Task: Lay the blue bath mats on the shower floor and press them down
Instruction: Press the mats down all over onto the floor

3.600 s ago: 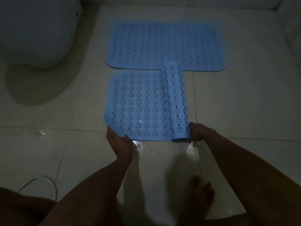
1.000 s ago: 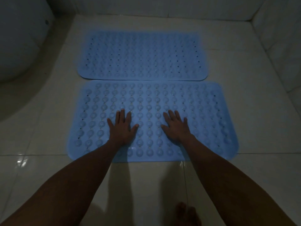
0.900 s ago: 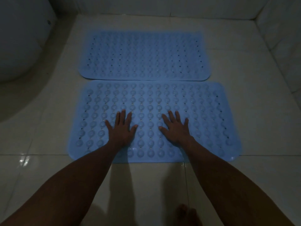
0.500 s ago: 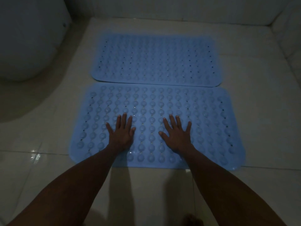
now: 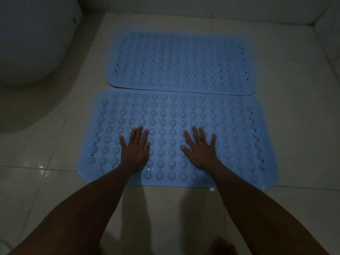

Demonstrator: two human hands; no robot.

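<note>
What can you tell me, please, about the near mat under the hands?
The near mat is a light blue rectangle with rounded corners, soft rubber or plastic by its look. Rows of round bumps cover it, with small holes between. It lies fully unrolled and flat on the pale tiled floor, its far edge close beside the far mat. The left hand and right hand rest on it, palms down, fingers spread.

The near mat (image 5: 176,138), earlier half rolled with both hands at its front edge, now lies fully unrolled — left hand (image 5: 135,151) and right hand (image 5: 200,150) rest flat, fingers spread, on its middle instead.
</note>
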